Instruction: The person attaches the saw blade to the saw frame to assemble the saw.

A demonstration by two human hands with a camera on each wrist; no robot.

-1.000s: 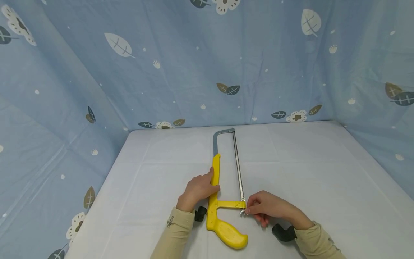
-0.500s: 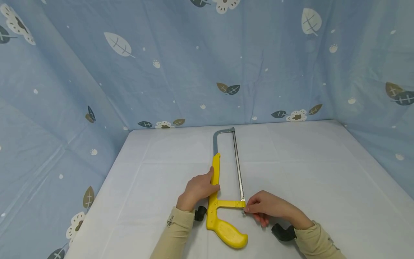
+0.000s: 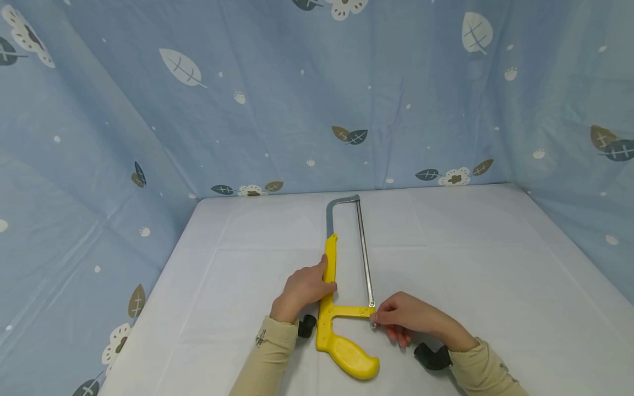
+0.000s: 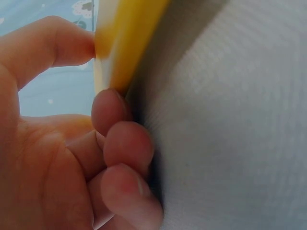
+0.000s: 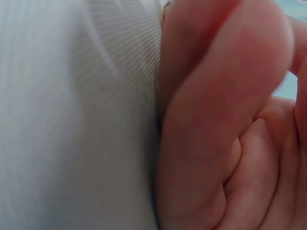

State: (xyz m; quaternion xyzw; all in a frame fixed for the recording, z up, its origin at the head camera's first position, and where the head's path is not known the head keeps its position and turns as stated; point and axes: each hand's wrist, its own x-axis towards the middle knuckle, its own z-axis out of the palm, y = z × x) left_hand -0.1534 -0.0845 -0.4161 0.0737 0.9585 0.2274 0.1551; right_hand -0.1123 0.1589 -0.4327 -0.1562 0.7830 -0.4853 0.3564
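A hacksaw with a yellow frame [image 3: 324,324] lies flat on the white cloth, its handle toward me and its blade [image 3: 365,253] along the right side. My left hand [image 3: 303,287] grips the frame's long yellow bar; in the left wrist view the thumb and curled fingers touch the yellow bar [image 4: 127,43]. At the lower blade end, my right hand [image 3: 413,314] pinches the small metal wing nut [image 3: 373,325], partly covered by the fingertips. The right wrist view shows curled fingers [image 5: 211,115] against the cloth, with the nut hidden.
White cloth [image 3: 247,231] covers the table around the saw. A blue patterned curtain [image 3: 277,110] stands along the back and both sides. Black wrist devices show beside the left wrist [image 3: 307,326] and the right wrist [image 3: 432,357].
The right fingertips have shifted slightly left over the wing nut, whose wings now sit at a different angle. My left hand and the saw have stayed in place.
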